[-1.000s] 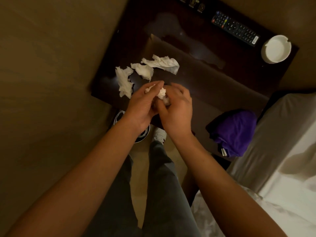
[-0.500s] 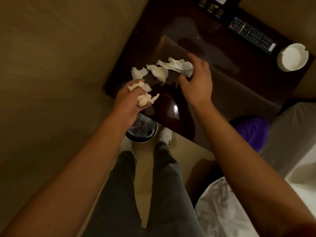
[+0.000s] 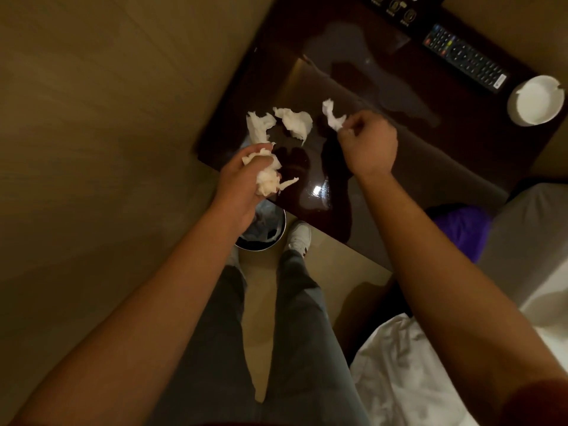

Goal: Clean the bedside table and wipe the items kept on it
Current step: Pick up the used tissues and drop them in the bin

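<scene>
The dark glossy bedside table (image 3: 384, 167) fills the upper middle of the head view. My left hand (image 3: 242, 186) grips a wad of crumpled white tissue (image 3: 269, 176) over the table's near left corner. My right hand (image 3: 367, 142) pinches another tissue piece (image 3: 332, 116) lifted just above the tabletop. Two more crumpled tissues lie on the table: one (image 3: 259, 126) at the left edge, one (image 3: 295, 121) beside it. A black remote (image 3: 464, 56) and a white ashtray (image 3: 536, 99) sit at the table's far right.
A round waste bin (image 3: 264, 232) stands on the floor under my left wrist, beside my shoe (image 3: 298, 233). A purple cloth (image 3: 461, 232) lies right of the table. Bed linen (image 3: 408, 373) fills the lower right. A beige wall runs along the left.
My hands have parted: the left keeps the tissue wad near the table corner, the right reached to the far tissue, took it and lifted it off the tabletop.
</scene>
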`<state>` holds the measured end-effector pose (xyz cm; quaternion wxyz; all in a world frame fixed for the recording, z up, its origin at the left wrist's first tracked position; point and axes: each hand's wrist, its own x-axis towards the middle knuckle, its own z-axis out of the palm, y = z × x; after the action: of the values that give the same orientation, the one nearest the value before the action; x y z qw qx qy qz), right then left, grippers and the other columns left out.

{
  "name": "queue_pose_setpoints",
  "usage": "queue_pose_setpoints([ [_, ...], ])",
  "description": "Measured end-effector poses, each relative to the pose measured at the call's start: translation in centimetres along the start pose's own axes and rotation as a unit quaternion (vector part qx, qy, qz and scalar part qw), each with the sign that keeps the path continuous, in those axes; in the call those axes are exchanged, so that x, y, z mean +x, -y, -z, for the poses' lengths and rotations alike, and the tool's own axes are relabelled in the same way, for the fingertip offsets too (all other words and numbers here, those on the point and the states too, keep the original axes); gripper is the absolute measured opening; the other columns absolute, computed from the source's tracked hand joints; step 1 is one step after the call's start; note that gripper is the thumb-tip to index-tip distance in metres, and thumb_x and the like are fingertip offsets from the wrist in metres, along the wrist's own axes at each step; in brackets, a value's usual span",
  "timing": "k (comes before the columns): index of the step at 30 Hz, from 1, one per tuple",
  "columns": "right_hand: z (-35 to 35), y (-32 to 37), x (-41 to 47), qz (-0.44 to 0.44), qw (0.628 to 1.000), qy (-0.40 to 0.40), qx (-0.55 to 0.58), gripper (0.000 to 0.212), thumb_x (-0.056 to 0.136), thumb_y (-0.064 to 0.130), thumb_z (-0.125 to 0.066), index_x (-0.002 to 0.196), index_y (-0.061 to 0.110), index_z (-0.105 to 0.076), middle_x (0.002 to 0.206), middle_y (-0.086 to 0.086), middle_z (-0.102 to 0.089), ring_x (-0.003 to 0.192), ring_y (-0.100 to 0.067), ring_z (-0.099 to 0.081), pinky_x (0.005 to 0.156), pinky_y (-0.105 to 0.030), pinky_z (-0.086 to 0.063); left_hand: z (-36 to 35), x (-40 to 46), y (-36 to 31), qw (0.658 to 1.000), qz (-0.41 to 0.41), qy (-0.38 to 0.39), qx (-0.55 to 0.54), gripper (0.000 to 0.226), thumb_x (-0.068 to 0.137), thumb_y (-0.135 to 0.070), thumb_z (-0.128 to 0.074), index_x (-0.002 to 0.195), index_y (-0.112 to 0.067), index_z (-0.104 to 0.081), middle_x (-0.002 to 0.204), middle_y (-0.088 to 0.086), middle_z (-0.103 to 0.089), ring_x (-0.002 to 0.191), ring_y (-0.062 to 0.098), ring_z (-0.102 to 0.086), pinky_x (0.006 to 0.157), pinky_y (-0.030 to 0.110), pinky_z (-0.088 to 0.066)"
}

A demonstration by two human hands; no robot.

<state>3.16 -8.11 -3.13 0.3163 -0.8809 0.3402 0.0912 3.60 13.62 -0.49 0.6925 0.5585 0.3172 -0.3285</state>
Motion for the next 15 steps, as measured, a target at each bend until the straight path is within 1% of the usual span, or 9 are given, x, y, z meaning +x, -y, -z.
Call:
queue_pose_setpoints([
  [1, 0.5, 0.2, -1.0, 0.01, 1.0, -0.003, 0.028, 0.011, 0.087, 0.023, -0.065, 0.095, 0.025, -0.071, 0.098, 0.002, -0.073, 0.09, -0.017, -0.068, 0.072, -0.027, -0.045, -0.2, 0.0, -0.1, 1.0, 0.003, -0.006, -0.013, 0.016, 0.095, -0.017, -0.07, 0.11, -0.021, -0.073, 0.102, 0.003, -0.072, 0.078, 0.014, -0.07, 0.059, 0.027, -0.056],
  [3, 0.9, 1.3, -3.5, 0.055, 0.994, 0.034, 0.087, 0.008, 0.086, 0.022, -0.069, 0.09, 0.028, -0.068, 0.089, 0.008, -0.07, 0.08, -0.008, -0.064, 0.073, -0.028, -0.05, -0.5, -0.1, -0.2, 1.0, 0.004, -0.007, -0.021, 0.026, 0.096, -0.033, -0.068, 0.12, -0.021, -0.07, 0.11, 0.004, -0.071, 0.086, 0.015, -0.069, 0.062, 0.027, -0.056],
  [5, 0.5, 2.6, -6.4, 0.103, 0.984, 0.087, 0.116, 0.01, 0.087, 0.021, -0.074, 0.089, 0.03, -0.068, 0.083, 0.014, -0.067, 0.072, 0.002, -0.06, 0.068, -0.017, -0.048, -0.9, -0.3, -0.3, 1.0, 0.0, 0.003, -0.002, 0.043, 0.097, -0.048, -0.062, 0.132, -0.023, -0.064, 0.124, 0.004, -0.07, 0.099, 0.016, -0.07, 0.068, 0.028, -0.057],
  [7, -0.4, 3.8, -8.8, 0.117, 0.975, 0.115, 0.147, 0.006, 0.089, 0.021, -0.077, 0.09, 0.025, -0.073, 0.081, 0.014, -0.069, 0.068, 0.002, -0.062, 0.066, -0.012, -0.048, -1.1, -0.5, -0.3, 0.999, -0.015, -0.005, 0.048, 0.049, 0.094, -0.057, -0.061, 0.133, -0.026, -0.062, 0.127, 0.004, -0.071, 0.109, 0.018, -0.071, 0.077, 0.031, -0.059],
  [8, -0.8, 4.3, -9.7, 0.122, 0.971, 0.121, 0.164, 0.003, 0.09, 0.02, -0.077, 0.092, 0.021, -0.075, 0.081, 0.014, -0.071, 0.068, -0.001, -0.065, 0.066, -0.016, -0.052, -1.1, -0.6, -0.3, 0.996, -0.025, -0.019, 0.083, 0.05, 0.093, -0.059, -0.062, 0.13, -0.027, -0.063, 0.126, 0.003, -0.071, 0.111, 0.019, -0.071, 0.082, 0.033, -0.06],
  [10, -1.6, 5.3, -11.0, 0.137, 0.963, 0.133, 0.189, 0.004, 0.092, 0.014, -0.075, 0.095, 0.014, -0.078, 0.082, 0.01, -0.073, 0.069, -0.007, -0.069, 0.07, -0.029, -0.058, -0.6, -0.9, -0.3, 0.992, -0.035, -0.024, 0.122, 0.047, 0.092, -0.059, -0.064, 0.123, -0.024, -0.065, 0.119, 0.001, -0.072, 0.105, 0.015, -0.073, 0.083, 0.032, -0.061],
  [12, -2.1, 5.8, -11.5, 0.146, 0.955, 0.157, 0.204, 0.01, 0.094, 0.01, -0.071, 0.1, 0.008, -0.079, 0.088, 0.001, -0.077, 0.076, -0.014, -0.072, 0.076, -0.038, -0.06, 0.2, -0.9, -0.2, 0.992, -0.038, -0.016, 0.116, 0.039, 0.097, -0.049, -0.063, 0.116, -0.016, -0.067, 0.104, -0.001, -0.075, 0.09, 0.007, -0.076, 0.07, 0.022, -0.059],
  [13, -2.3, 5.9, -11.6, 0.145, 0.951, 0.169, 0.215, 0.013, 0.095, 0.009, -0.069, 0.104, 0.008, -0.079, 0.091, -0.002, -0.078, 0.079, -0.015, -0.073, 0.078, -0.038, -0.06, 0.6, -0.9, -0.3, 0.993, -0.042, -0.021, 0.111, 0.033, 0.098, -0.044, -0.063, 0.111, -0.014, -0.068, 0.097, -0.002, -0.075, 0.083, 0.005, -0.075, 0.065, 0.019, -0.057],
  [15, -2.5, 5.9, -11.1, 0.129, 0.948, 0.178, 0.232, 0.016, 0.098, 0.012, -0.067, 0.11, 0.011, -0.078, 0.096, 0.0, -0.078, 0.085, -0.011, -0.074, 0.081, -0.032, -0.061, 1.4, -0.6, -0.4, 0.994, -0.041, -0.045, 0.092, 0.022, 0.099, -0.038, -0.063, 0.102, -0.017, -0.067, 0.095, 0.001, -0.075, 0.082, 0.011, -0.075, 0.063, 0.024, -0.058],
])
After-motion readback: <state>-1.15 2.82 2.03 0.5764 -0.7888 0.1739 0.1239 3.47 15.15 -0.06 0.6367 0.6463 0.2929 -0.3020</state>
